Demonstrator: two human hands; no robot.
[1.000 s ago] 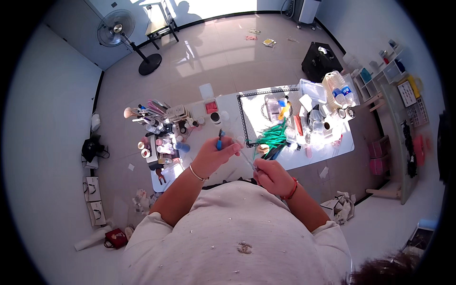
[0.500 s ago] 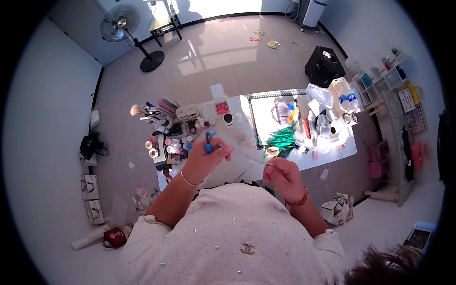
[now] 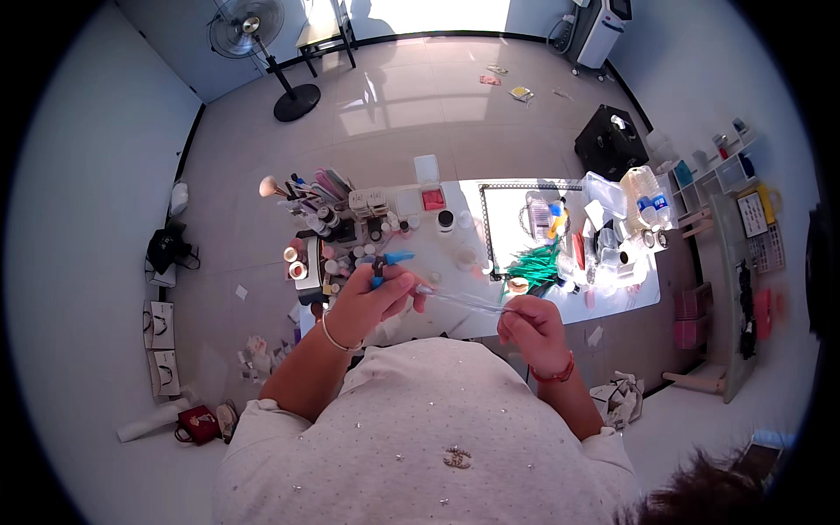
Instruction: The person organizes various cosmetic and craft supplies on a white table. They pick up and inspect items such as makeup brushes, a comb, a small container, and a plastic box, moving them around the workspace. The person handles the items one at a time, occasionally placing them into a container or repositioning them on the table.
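Note:
Over the near edge of the table [image 3: 630,296], a clear, thin plastic strip [image 3: 464,301] stretches between my two hands. My left hand [image 3: 369,299] is closed, pinching one end between thumb and fingers. Tucked in that same hand is a small tool with two blue handles [image 3: 398,257]; its working end is hidden, so its exact kind is unclear. My right hand [image 3: 535,332] is closed on the other end of the strip. Past the strip, on the table, lie a bundle of green sticks [image 3: 532,265] and a small dark-topped jar [image 3: 445,220].
At the table's left stand brushes [image 3: 273,186], small jars and bottles. Bottles with blue labels [image 3: 652,208] and clear boxes crowd its right side. A standing fan [image 3: 252,26], a black case [image 3: 610,142] and a wall shelf [image 3: 724,175] are farther off. Bags [image 3: 162,346] line the left wall.
The blue-handled tool has turned in my left hand, so both handles show, spread apart. The clear strip looks wider between my hands. The whole view has shifted slightly.

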